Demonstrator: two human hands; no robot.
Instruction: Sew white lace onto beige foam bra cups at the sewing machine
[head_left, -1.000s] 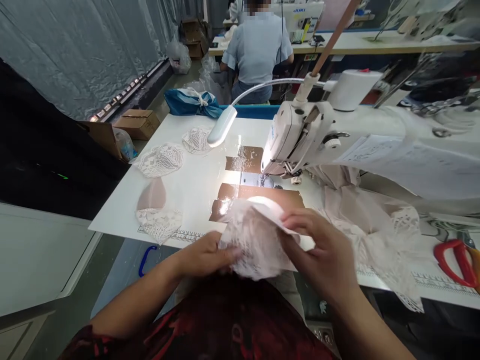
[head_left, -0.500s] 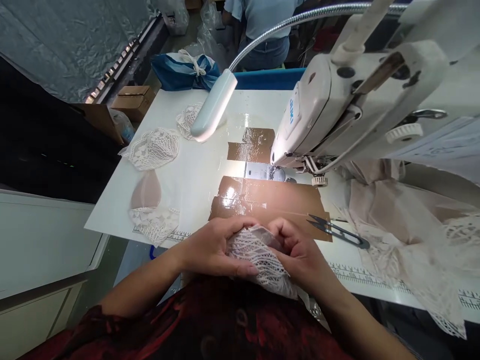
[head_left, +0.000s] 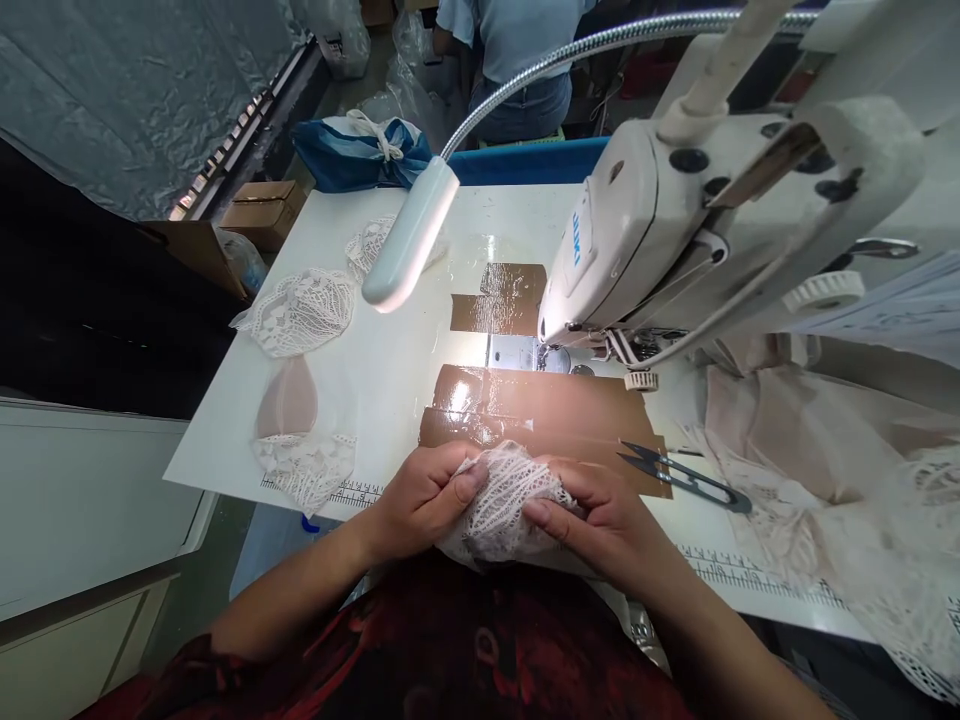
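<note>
Between my two hands, at the front edge of the table, is a white lace bra cup [head_left: 510,500], its lace side facing up. My left hand [head_left: 427,500] pinches its left side, thumb on top and fingers behind. On the right side, my right hand [head_left: 600,505] grips it the same way. The sewing machine [head_left: 607,240] stands just beyond, its needle area over a metal plate [head_left: 514,352]. Thread snips [head_left: 686,478] lie to the right of my right hand, partly on brown tape [head_left: 540,400].
More lace cups [head_left: 304,310] lie on the left of the white table [head_left: 390,370]. One beige cup with lace [head_left: 289,400] is nearer. A lamp [head_left: 412,235] hangs on a bendable arm. Beige lace fabric [head_left: 810,460] is heaped at right. A person [head_left: 525,50] sits beyond.
My left thumb has moved up onto the top of the lace cup, and my right thumb now presses on its face. The cup is turned with more of its lace facing up.
</note>
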